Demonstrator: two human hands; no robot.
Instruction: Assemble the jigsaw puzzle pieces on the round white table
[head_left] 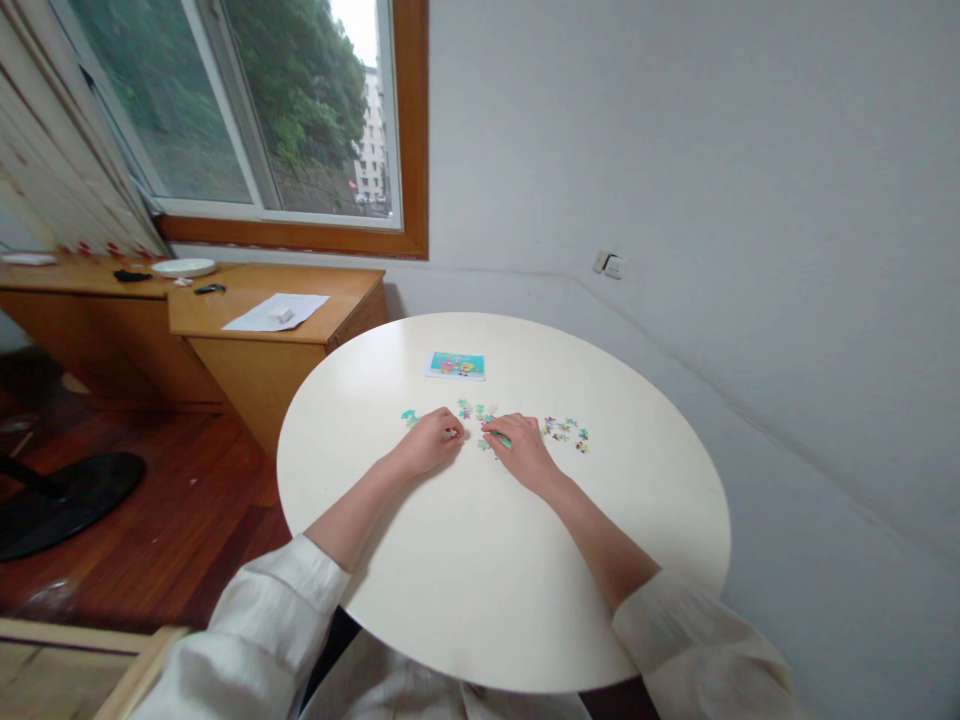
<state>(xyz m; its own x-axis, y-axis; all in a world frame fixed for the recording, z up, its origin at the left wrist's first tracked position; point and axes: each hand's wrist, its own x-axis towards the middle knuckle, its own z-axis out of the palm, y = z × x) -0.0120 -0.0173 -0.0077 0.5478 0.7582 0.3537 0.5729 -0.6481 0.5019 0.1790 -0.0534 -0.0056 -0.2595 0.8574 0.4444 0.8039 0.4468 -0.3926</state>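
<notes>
Both of my hands rest on a round cream table [495,560]. My left hand [433,440] is curled, its fingertips pinched on a small puzzle piece [451,433]. My right hand [520,446] lies beside it, fingers closed on a green puzzle piece [498,438]. Several loose jigsaw pieces [475,410] lie just beyond the fingertips, one teal piece [409,416] sits to the left, and a cluster of pieces [565,432] lies to the right. A small printed picture card [455,365] lies farther back on the table.
A wooden desk [247,350] with a sheet of paper [276,312] and a white plate [184,267] stands at the left under a window [247,110]. A wall socket [609,265] is at the back. A black chair base [60,500] sits on the wooden floor.
</notes>
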